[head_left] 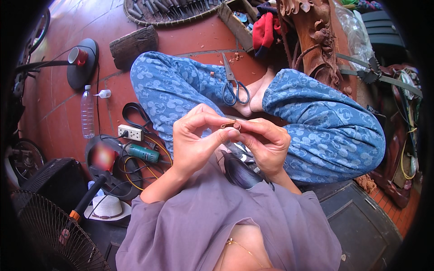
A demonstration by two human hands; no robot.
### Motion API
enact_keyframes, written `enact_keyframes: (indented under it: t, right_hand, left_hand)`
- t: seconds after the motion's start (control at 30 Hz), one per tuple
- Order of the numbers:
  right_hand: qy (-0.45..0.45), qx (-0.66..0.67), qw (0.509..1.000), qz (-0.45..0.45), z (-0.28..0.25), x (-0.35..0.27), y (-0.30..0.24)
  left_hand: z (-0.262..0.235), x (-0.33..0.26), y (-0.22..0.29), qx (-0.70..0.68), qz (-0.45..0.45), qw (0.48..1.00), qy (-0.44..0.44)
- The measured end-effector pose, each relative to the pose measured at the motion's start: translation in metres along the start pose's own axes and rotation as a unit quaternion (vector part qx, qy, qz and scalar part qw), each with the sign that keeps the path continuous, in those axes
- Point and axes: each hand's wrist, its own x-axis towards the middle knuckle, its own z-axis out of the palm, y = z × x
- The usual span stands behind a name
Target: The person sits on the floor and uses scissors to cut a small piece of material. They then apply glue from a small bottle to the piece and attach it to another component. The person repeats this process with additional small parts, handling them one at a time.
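A person sits cross-legged on a red tile floor [199,38], a carved wood piece [316,40] by the right knee. Scissors [234,83] lie on the tiles between the knees. Above the lap, the left hand [194,140] and right hand [266,144] meet; both pinch a small brown piece [231,125], which sits between the left thumb and forefinger tips and the right fingertips [246,126].
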Motion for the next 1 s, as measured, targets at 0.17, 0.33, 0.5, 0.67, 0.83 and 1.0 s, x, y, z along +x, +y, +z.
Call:
enact_keyframes:
  t: [0.17,0.33,0.5,0.67,0.83,1.0]
  right_hand:
    - [0.009,-0.003,1.000,0.007,0.001,0.000,-0.001]
    - [0.004,-0.015,1.000,-0.008,0.000,0.000,0.000]
    - [0.008,-0.025,1.000,-0.010,0.001,-0.001,0.001]
    - [0.014,-0.038,0.999,-0.022,0.001,-0.002,0.004]
    - [0.031,-0.109,0.992,-0.061,0.003,-0.004,0.005]
    - [0.063,-0.185,0.973,-0.126,0.006,-0.005,0.006]
  left_hand:
    - [0.002,0.000,-0.001,-0.017,-0.001,1.000,0.005]
    - [0.002,0.000,-0.002,-0.018,0.000,1.000,0.006]
    - [0.002,0.000,-0.003,-0.029,-0.006,0.999,0.012]
    - [0.002,0.000,-0.003,-0.013,0.000,1.000,0.011]
    - [0.004,-0.003,-0.004,0.069,0.068,0.995,0.036]
    - [0.013,-0.009,-0.002,0.119,0.111,0.985,0.062]
